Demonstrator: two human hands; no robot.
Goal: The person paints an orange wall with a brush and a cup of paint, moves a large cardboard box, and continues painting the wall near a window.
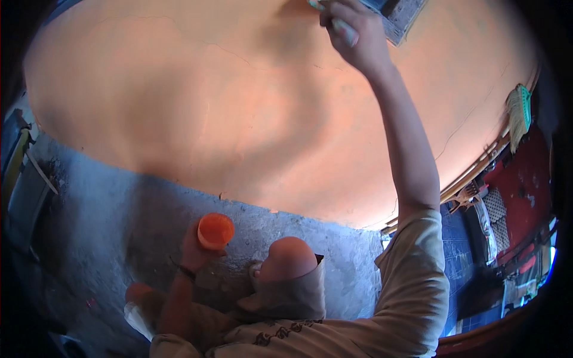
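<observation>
My right hand is raised high against the orange wall, beside the corner of a window frame. Its fingers are closed around what looks like a paintbrush with a pale green handle; the working end is mostly hidden at the picture's upper edge. Low on the left, my left hand grips an orange cup from its side. The cup's round mouth faces up and its inside looks orange; how full it is I cannot tell. A dark band circles my left wrist.
Bare grey concrete floor meets the wall below, close to my bent knee. On the right hangs a broom with a green head, near a red surface and dark blue tiles. Dark objects stand at the far left.
</observation>
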